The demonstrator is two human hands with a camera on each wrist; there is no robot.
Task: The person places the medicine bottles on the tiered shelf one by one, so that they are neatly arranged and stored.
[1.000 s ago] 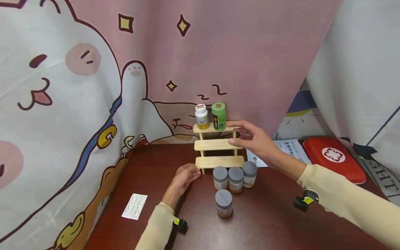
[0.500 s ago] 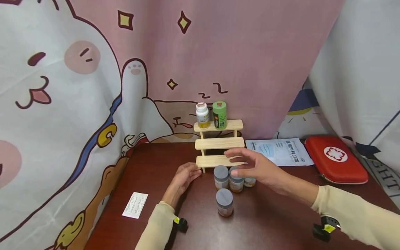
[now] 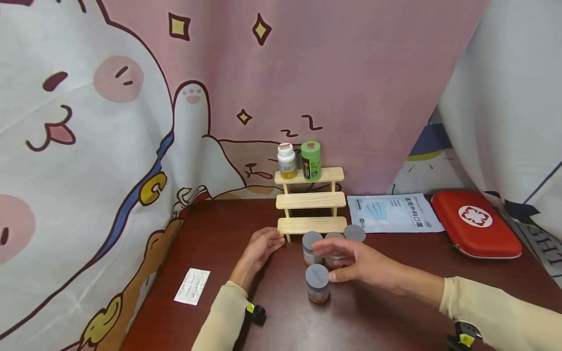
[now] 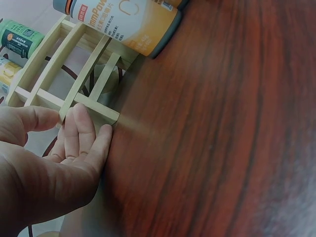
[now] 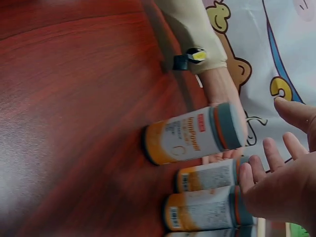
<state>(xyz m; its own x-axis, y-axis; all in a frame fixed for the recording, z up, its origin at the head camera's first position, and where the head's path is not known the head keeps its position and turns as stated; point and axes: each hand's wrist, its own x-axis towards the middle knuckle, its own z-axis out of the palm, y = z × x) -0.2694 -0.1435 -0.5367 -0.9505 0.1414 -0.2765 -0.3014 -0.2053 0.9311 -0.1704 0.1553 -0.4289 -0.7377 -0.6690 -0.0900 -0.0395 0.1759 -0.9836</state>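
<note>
My left hand holds the lower left end of a three-step wooden display stand. In the left wrist view its thumb and fingertips meet the stand's end piece. My right hand hovers over a group of grey-lidded supplement jars, fingers spread and nothing in them. Its thumb is right by the lid of the front jar. Behind it stand the left rear jar, a partly hidden middle jar and a right rear jar. A white bottle and a green bottle stand on the top step.
Right of the stand lies a flat mask packet, with a red first-aid case beyond it. A small white printed paper is on the table at left. A cartoon-printed curtain hangs behind the table.
My right hand has come down from beside the top step, past the lower steps, to the front jar. The left hand has stayed at the stand's lower left end.
</note>
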